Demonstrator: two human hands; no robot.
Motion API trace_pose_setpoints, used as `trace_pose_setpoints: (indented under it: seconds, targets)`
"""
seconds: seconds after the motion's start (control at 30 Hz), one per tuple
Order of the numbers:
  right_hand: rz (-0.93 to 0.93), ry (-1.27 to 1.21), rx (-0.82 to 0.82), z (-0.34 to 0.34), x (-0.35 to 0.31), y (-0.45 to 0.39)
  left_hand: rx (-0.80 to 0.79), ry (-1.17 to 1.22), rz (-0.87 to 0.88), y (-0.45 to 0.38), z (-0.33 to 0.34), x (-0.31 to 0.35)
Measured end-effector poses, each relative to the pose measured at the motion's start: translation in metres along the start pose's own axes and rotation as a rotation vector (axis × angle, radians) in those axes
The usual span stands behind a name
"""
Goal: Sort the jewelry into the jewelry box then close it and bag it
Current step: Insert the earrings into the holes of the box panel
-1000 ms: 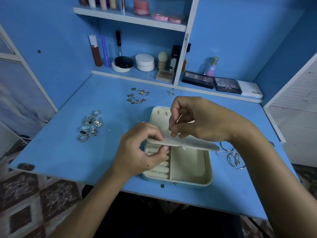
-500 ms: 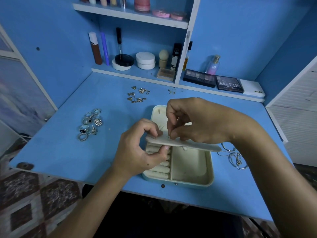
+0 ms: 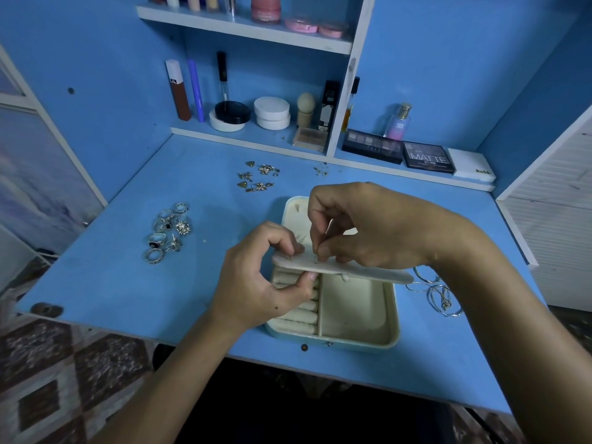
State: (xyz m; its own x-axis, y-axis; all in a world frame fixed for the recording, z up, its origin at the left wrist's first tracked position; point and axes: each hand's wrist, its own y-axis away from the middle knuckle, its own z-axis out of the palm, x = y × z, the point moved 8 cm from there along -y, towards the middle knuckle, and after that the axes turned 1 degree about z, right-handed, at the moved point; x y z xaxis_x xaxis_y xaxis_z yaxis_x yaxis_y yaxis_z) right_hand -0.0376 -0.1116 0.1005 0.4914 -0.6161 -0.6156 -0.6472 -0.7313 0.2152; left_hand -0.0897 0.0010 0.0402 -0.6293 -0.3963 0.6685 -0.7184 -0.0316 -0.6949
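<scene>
the open cream rectangular jewelry box (image 3: pixel 358 318) sits near the front edge of the blue bench (image 3: pixel 128 283). above it the left hand (image 3: pixel 266 280) pinches the end of a flat cream padded earring panel (image 3: pixel 368 271), while the right hand (image 3: pixel 362 229) pinches something tiny against its top. silver rings (image 3: pixel 168 232) lie well left; small gold earrings (image 3: pixel 258 179) lie behind.

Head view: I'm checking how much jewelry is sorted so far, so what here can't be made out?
- What the right hand pinches at the earring panel: too small, hidden by fingers.
- Jewelry box lid interior: mostly covered by both hands and the panel.
- Ring rolls' upper part: behind the left hand.
- Necklaces: partly hidden by the right wrist.
- Top shelf bottles: cut off by the upper edge.
</scene>
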Motion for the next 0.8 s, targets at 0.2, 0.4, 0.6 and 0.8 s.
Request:
trace_pose_setpoints:
  seconds: [0.2,0.4,0.6,0.8]
  targets:
    - [-0.011,0.018,-0.006,0.0002,-0.0014,0.0001,-0.001,0.004,-0.002,0.0003,-0.0002,0.0003]
    - [-0.013,0.043,-0.009,0.0008,-0.0024,-0.0006,-0.001,0.0,-0.006,0.0002,0.0,0.0004]
    - [-0.012,0.073,-0.013,0.0015,-0.0042,-0.0004,0.002,0.004,-0.01,0.0006,0.0001,0.0]
    - [-0.001,0.109,-0.025,0.0027,-0.0061,-0.0012,0.008,-0.01,-0.008,0.0007,-0.0002,0.0005]
